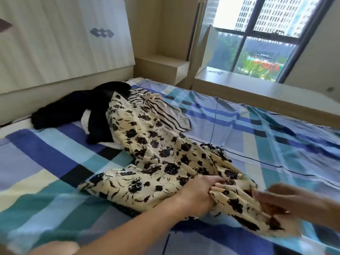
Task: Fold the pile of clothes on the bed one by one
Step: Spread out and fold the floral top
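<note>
On the near right part of the bed (55, 181), the cream floral garment (156, 162) lies stretched out, from the pile at the far left down to the person's hands. The left hand (198, 194) has its grip closed around a bunch of this cloth, the fingers curled into the folds. The right hand (281, 199) lies on the same cloth just beside it, but it is blurred, and one cannot tell if its grip pinches the cloth or only touches it.

The step in hand seems to be to pull this garment free and spread it. To do it well, each hand should probably find an edge or a seam, hold them well apart and draw the cloth flat on the sheet, because now it is bunched and twisted.

The far end of the garment rests against a black garment (73, 105) and a striped garment (165, 115), with something white (86, 116) under them. A quick pull may drag these along. A wooden ledge (239, 83) runs along the far side, below the window (257, 43).
</note>
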Demonstrator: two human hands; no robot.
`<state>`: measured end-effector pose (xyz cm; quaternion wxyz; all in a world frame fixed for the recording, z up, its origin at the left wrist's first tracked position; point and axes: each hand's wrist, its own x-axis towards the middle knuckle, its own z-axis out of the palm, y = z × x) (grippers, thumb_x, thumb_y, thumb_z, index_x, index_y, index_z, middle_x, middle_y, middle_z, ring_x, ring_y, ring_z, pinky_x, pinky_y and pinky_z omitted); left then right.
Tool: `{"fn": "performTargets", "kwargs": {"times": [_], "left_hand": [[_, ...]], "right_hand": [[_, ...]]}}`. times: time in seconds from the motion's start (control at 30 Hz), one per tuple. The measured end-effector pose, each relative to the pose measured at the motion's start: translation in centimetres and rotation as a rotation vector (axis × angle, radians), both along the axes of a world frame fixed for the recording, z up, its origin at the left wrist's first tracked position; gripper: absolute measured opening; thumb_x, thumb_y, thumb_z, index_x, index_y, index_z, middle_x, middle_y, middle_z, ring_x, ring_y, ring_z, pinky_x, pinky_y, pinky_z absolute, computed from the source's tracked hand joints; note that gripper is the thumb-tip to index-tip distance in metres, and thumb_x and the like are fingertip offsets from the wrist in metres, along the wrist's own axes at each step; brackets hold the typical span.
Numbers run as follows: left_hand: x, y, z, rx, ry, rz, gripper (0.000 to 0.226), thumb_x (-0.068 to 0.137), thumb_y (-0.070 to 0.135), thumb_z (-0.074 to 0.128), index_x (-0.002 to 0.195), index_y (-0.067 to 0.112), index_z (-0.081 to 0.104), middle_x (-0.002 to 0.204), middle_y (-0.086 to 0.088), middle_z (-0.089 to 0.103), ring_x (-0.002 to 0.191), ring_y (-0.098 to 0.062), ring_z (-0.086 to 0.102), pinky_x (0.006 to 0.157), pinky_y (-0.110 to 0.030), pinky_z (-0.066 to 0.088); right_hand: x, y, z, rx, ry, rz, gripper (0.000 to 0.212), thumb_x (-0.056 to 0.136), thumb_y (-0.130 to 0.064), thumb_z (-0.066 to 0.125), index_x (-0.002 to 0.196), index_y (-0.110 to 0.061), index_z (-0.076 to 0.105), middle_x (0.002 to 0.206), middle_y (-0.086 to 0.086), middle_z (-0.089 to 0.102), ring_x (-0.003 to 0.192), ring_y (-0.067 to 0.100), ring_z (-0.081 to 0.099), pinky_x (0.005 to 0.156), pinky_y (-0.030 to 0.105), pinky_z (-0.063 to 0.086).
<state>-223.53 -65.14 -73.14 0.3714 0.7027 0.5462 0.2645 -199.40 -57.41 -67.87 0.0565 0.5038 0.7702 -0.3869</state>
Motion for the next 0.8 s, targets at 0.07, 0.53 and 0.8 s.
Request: {"fn": "performTargets", "kwargs": {"times": [0.07,0.53,0.8], "left_hand": [[3.0,-1.1,-0.1,-0.062,-0.020,-0.150,0.033,0.097,0.018,0.062,0.126,0.033,0.058,0.113,0.008,0.067,0.098,-0.012,0.063,0.086,-0.032,0.054],[4.5,-1.1,-1.8,-0.305,0.757,0.151,0.110,0.087,-0.004,0.057,0.155,0.035,-0.020,0.165,-0.013,-0.018,0.147,-0.044,0.024,0.112,-0.057,0.039],[-1.9,0.9,1.8,-0.155,0.632,0.305,0.014,0.095,0.017,0.059,0.102,0.028,0.063,0.094,0.004,0.066,0.086,-0.015,0.065,0.075,-0.032,0.059]], "right_hand": [[2.4,-1.5,-0.6,0.021,0.052,-0.111,0.093,0.062,-0.085,0.057,0.093,0.002,0.069,0.074,0.011,0.066,0.067,0.022,0.055,0.059,0.023,0.044],[4.6,-6.4,-9.8,0.255,0.159,-0.307,0.041,0.076,-0.014,0.082,0.107,-0.037,0.069,0.100,-0.012,0.074,0.084,-0.002,0.067,0.083,0.027,0.058],[9.9,-6.5,-5.3,0.408,0.458,-0.627,0.022,0.080,0.000,0.077,0.078,-0.022,0.074,0.061,0.004,0.069,0.049,0.016,0.057,0.047,0.029,0.047]]}}
